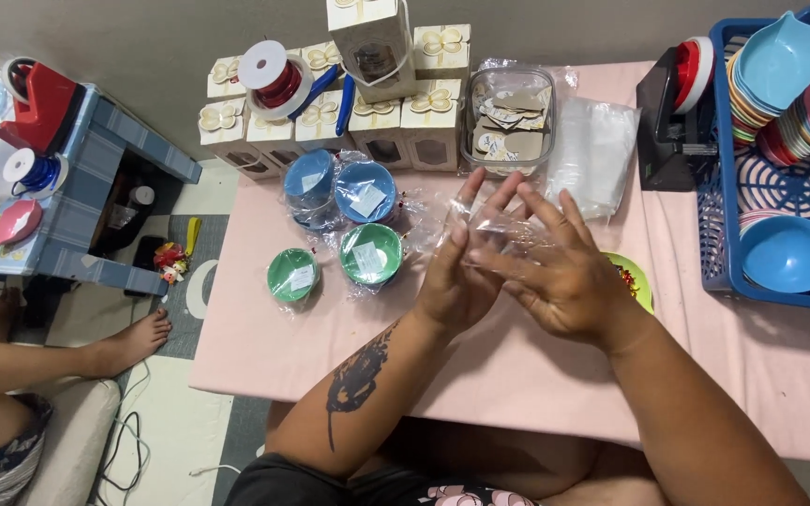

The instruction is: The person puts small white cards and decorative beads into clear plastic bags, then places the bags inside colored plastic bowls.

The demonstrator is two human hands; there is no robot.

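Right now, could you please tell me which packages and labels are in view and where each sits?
Cream cardboard gift boxes with bows: clustered at the table's far edge.
Blue and green bowls wrapped in clear film, white labels: left of the hands.
Clear plastic bag: between both hands.
Stack of clear bags: far right.

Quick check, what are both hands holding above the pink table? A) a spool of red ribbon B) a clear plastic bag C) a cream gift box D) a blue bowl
B: the left hand and right hand meet on a clear plastic bag, its see-through film between the fingers; the wrapped blue bowls, the red ribbon spool and the cream gift boxes lie untouched farther back on the pink table.
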